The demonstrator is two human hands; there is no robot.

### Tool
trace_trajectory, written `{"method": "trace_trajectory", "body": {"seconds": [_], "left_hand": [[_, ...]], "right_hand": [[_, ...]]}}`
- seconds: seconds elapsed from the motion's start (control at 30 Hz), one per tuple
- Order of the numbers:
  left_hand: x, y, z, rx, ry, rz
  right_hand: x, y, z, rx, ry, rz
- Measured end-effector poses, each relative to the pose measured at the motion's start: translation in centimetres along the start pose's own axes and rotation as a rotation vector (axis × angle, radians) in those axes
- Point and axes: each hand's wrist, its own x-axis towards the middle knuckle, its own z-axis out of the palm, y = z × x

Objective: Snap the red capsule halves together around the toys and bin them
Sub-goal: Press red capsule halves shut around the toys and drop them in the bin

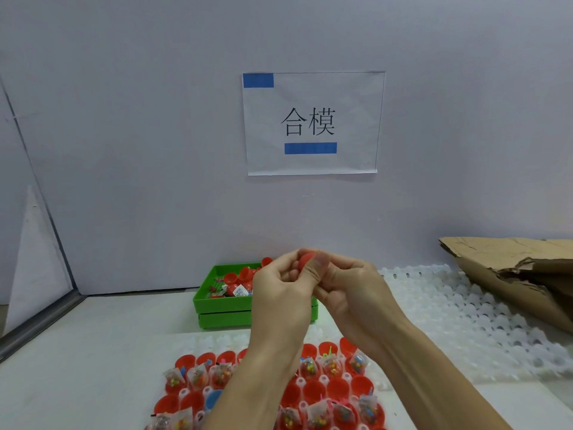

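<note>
capsule: red capsule (305,259) up in the air above the green bin, pinched between both hands, mostly hidden by fingers; closed or not, cannot tell
left hand: left hand (280,288) curled round the capsule from the left, fingers bent in, thumb side toward the camera
right hand: right hand (350,287) wrapped on the capsule from the right, thumb (317,265) pressed flat on the red shell; hands touching each other
bin: green bin (217,301) on the counter just behind the hands, stacked on a second green tray; holding red capsule pieces (240,274) and small packets
rack: white holder tray (297,386) near edge of view, under the forearms; red capsule halves (336,387) seated open side up, many with bagged toys (198,375) inside, one blue half (214,398) among them
spare trays: white empty holder trays (465,318) to the right, on the counter
cardboard: torn cardboard (511,268) far right, lying over the spare trays
counter: white counter (93,352)
wall: paper sign (311,122) taped with blue tape, reading 合模
</note>
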Motion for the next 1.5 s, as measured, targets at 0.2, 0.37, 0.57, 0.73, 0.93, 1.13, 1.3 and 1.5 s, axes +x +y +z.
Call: {"method": "trace_trajectory", "body": {"seconds": [0.2, 0.37, 0.57, 0.73, 0.93, 1.13, 1.3, 1.5], "left_hand": [[-0.1, -0.1, -0.3, 0.044, -0.005, 0.058], [0.2, 0.8, -1.5, 0.188, -0.184, 0.126], [0.2, 1.6, -2.1, 0.36, -0.248, 0.232], [0.1, 1.7, -2.0, 0.489, -0.182, 0.303], [0.2, 1.9, -2.0, 0.638, -0.067, 0.363], [0.1, 1.8, -2.0, 0.65, -0.049, 0.394], [0.1, 1.8, -1.8, 0.679, -0.034, 0.397], [0.1, 1.9, -1.6, 0.015, 0.067, -0.099]], "right_hand": [[-0.1, -0.5, -0.3, -0.015, -0.044, -0.022], [-0.5, -2.1, -1.9, 0.093, -0.256, 0.057], [-0.6, -2.9, -2.2, 0.111, -0.399, 0.114], [-0.7, -3.1, -2.4, -0.007, -0.349, 0.114], [-0.2, -3.1, -2.6, -0.441, -0.122, -0.122], [0.1, -2.5, -2.9, -0.523, -0.082, -0.253], [0.2, -2.4, -2.8, -0.518, -0.092, -0.25], [0.3, -3.1, -3.1, -0.482, 0.025, -0.25]]}}
